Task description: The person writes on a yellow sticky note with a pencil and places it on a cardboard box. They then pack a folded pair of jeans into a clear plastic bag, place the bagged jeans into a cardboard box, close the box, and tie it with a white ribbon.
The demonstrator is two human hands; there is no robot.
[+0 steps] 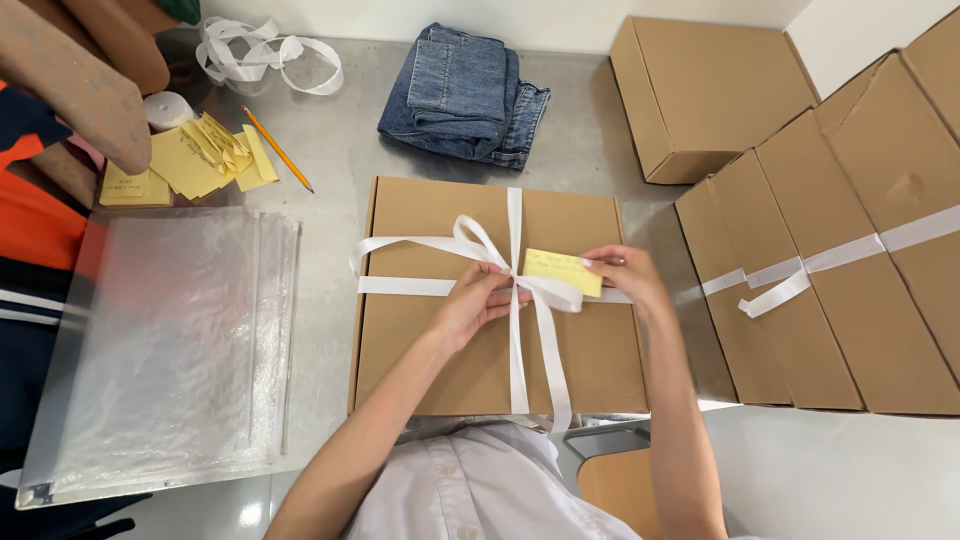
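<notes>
Two hands on one job, at the knot. Largest first: grey metal table (340, 170), with a flat brown cardboard box (440, 350) lying square in front of the person, flaps closed, white satin ribbon (517, 350) crossed over it lengthwise and widthwise, and a bow sitting at the crossing, upper middle of the lid.

Right of it, a row of similar brown boxes (830, 330) leaning on edge, at least two already ribboned; one more plain box (700, 95) lies behind. Stack of clear plastic zip bags (160, 350) at left. Folded blue denim jeans (465, 95) at the far edge.

Small stuff: the yellow paper note (563, 272) lies on the lid just right of the bow, touching the ribbon. Left hand (470, 300) is curled shut on the ribbon at the knot, fingertips pinching it. Right hand (625, 280) is partly closed, fingertips pinching the note's right end.

To do it well, my read: keep the left pinch firm so the knot doesn't slacken, feed the note flat under the band (not crumpled, edges parallel to the lid), and keep the bow centred.

Spare yellow notes (195, 160), a yellow pencil (277, 150) and loose ribbon (265, 55) lie far left.
</notes>
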